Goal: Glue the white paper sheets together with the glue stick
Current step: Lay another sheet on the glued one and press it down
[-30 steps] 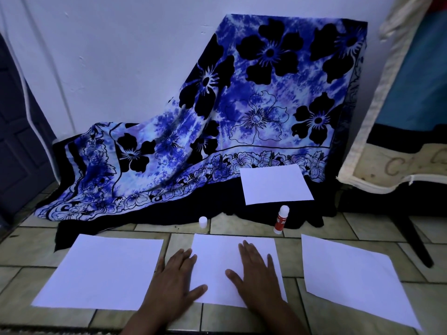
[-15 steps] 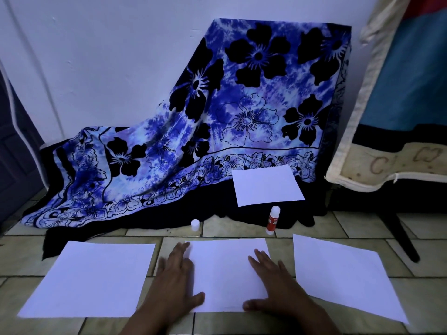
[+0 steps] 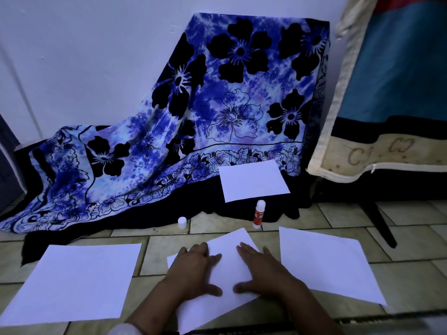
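Fingers of both hands lie straight and slightly spread, pressing flat on a white rectangular paper sheet; nothing gripped. Noted: left hand on the sheet's left half, right hand on its right half, thumbs pointing inward. Sheet lies skewed on beige tiled floor, one corner pointing toward the red-and-white glue stick, which stands upright just beyond it. Small white cap stands left of the glue stick, apart. A second white sheet lies nearer and left of the glue stick, a third white sheet nearer and right. A fourth white sheet rests directly behind the glue stick on blue floral cloth.
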